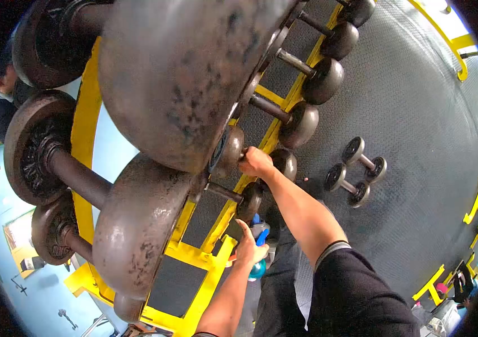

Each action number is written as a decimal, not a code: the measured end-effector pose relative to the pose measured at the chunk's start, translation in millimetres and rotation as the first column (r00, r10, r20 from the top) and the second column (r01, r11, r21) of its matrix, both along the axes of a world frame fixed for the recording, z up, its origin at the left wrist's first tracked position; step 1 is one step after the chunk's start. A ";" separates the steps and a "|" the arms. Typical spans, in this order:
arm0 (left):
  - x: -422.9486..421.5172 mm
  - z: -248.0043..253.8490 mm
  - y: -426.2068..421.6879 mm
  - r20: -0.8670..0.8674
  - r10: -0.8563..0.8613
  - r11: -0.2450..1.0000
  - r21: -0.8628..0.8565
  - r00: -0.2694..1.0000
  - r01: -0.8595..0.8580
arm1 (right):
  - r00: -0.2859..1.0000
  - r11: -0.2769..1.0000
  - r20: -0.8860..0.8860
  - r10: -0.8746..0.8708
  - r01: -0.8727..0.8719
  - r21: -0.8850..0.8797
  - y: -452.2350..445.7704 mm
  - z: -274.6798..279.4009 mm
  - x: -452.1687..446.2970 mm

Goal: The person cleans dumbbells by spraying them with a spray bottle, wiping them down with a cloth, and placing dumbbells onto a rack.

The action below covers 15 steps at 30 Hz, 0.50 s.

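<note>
My right hand is closed round the handle of a dark dumbbell on the yellow rack; one round head shows left of the fist, another right of it. Lower down, my left hand is at a spray bottle with a teal body and blue upper parts. Its fingers partly cover the bottle and seem to grip it. Just above the left hand, another dumbbell rests on the rack.
Large worn dumbbells fill the left foreground on the upper tier. More dumbbells line the lower tier. Two small dumbbells lie on the black floor. Yellow frames stand at right. A person is at the far left.
</note>
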<state>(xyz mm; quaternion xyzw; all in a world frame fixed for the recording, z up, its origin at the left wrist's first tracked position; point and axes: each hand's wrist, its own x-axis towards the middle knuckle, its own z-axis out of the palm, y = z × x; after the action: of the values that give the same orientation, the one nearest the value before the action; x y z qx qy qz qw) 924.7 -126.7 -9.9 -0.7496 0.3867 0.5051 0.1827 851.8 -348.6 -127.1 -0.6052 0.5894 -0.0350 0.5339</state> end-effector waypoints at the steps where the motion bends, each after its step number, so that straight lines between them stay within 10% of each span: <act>1: 0.3 -0.8 1.4 0.006 0.000 1.000 0.007 1.000 0.000 | 0.999 0.999 0.005 -0.036 0.036 0.017 -0.2 14.9 -2.5; 5: 5.6 -12.0 14.1 0.023 -0.069 0.990 -0.123 0.997 0.071 | 0.999 0.983 -0.038 0.015 -0.008 0.184 -23.7 47.5 3.7; 15: 16.7 2.4 -4.4 -0.034 -0.108 0.989 0.096 0.994 0.111 | 0.986 0.985 -0.127 0.106 -0.122 -0.122 -13.8 -55.4 39.3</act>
<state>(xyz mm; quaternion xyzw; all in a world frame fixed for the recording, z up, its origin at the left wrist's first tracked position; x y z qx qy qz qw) 941.4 -131.1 -7.5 -0.7102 0.4048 0.5233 0.2409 891.1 -362.4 -182.5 -0.6724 0.5811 -0.0061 0.4585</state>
